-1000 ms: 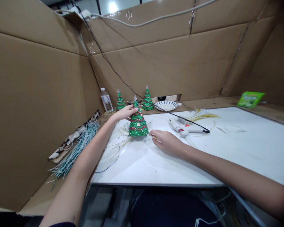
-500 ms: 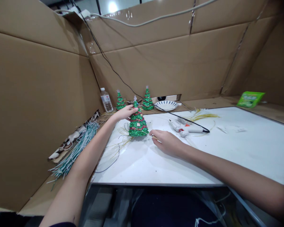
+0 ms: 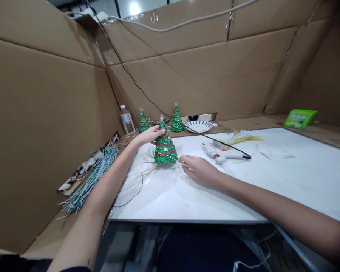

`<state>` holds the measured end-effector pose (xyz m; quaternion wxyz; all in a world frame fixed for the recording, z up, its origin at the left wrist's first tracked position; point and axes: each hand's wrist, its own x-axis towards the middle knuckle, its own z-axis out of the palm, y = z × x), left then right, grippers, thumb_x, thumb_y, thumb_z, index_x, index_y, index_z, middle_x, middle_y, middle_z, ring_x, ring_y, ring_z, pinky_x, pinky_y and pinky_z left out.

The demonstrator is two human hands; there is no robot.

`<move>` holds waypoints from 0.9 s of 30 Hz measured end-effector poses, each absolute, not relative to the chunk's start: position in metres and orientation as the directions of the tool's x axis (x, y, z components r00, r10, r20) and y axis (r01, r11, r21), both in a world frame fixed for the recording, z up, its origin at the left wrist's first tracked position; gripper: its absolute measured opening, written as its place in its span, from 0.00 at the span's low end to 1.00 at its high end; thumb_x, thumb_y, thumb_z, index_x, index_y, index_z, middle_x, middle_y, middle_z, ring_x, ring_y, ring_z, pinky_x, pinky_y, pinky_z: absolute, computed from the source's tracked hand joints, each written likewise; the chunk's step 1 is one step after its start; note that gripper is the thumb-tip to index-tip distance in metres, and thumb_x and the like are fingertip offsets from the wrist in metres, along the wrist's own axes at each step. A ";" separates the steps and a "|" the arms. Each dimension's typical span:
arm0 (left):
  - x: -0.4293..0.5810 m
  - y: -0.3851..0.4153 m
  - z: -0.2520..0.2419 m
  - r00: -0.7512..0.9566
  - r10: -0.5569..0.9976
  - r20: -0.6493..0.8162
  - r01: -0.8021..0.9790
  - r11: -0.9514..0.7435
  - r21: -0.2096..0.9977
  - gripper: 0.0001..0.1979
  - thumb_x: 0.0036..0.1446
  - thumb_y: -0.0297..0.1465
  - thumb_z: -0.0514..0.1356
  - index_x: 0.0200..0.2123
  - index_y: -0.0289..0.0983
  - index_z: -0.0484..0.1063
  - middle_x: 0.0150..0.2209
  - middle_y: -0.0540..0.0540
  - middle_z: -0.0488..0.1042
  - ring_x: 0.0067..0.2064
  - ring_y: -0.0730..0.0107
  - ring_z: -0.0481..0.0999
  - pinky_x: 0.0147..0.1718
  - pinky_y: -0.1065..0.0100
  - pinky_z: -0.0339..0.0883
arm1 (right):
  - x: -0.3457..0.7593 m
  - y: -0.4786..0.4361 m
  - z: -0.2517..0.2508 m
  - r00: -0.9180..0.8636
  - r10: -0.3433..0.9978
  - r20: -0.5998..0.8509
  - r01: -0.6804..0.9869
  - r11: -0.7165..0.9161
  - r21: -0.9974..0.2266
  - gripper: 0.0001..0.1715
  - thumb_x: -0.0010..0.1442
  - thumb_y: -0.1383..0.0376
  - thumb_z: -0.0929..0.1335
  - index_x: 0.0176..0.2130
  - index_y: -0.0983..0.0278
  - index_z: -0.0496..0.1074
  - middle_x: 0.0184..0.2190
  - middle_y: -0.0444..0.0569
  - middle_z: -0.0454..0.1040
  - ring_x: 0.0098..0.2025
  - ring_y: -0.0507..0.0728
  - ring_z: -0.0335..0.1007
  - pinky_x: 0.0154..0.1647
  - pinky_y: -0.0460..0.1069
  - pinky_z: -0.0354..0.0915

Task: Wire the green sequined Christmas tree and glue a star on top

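A small green Christmas tree with red garland and a pale topper stands on the white tabletop. My left hand grips its upper part from the left, thumb across the front. Just right of the tree's base, my right hand rests low over the table, its fingers closed in a pinch. Something small and tan, with a shiny end, shows between those fingers; its kind is not clear. Thin yellowish and dark wires lie beside the tree on the left.
Two more trees, one left and one right, stand behind, near a water bottle and a striped plate. A glue gun with a black cord lies right. Green-white wires lie left; a green packet sits far right.
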<state>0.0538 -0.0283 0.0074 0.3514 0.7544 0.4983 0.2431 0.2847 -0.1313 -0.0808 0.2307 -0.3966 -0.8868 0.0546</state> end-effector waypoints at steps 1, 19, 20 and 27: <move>0.054 -0.028 0.007 0.387 0.922 0.017 0.581 -0.258 0.772 0.24 0.56 0.48 0.55 0.51 0.39 0.65 0.55 0.38 0.71 0.53 0.50 0.73 0.40 0.55 0.73 | 0.285 -0.131 -0.081 -0.578 0.729 0.366 0.679 0.679 -0.280 0.07 0.64 0.68 0.59 0.41 0.63 0.65 0.37 0.49 0.73 0.36 0.55 0.69 0.33 0.46 0.55; 0.054 -0.028 0.007 0.382 0.924 0.019 0.577 -0.255 0.776 0.23 0.57 0.48 0.55 0.50 0.39 0.66 0.55 0.38 0.71 0.53 0.51 0.72 0.40 0.55 0.73 | 0.285 -0.130 -0.080 -0.578 0.720 0.384 0.672 0.687 -0.276 0.10 0.65 0.68 0.59 0.44 0.63 0.65 0.41 0.50 0.74 0.39 0.56 0.70 0.35 0.47 0.57; 0.054 -0.028 0.007 0.381 0.924 0.019 0.577 -0.254 0.776 0.23 0.57 0.48 0.55 0.50 0.39 0.66 0.55 0.38 0.71 0.53 0.51 0.72 0.41 0.55 0.73 | 0.285 -0.130 -0.080 -0.577 0.721 0.384 0.674 0.686 -0.275 0.10 0.65 0.68 0.59 0.44 0.63 0.65 0.41 0.50 0.74 0.39 0.56 0.70 0.35 0.47 0.57; 0.053 -0.026 0.006 0.384 0.923 0.023 0.576 -0.258 0.776 0.24 0.56 0.48 0.56 0.50 0.39 0.66 0.55 0.38 0.71 0.53 0.51 0.72 0.40 0.56 0.73 | 0.285 -0.129 -0.081 -0.585 0.714 0.384 0.673 0.692 -0.262 0.09 0.64 0.68 0.59 0.43 0.63 0.66 0.39 0.49 0.74 0.38 0.56 0.70 0.35 0.47 0.57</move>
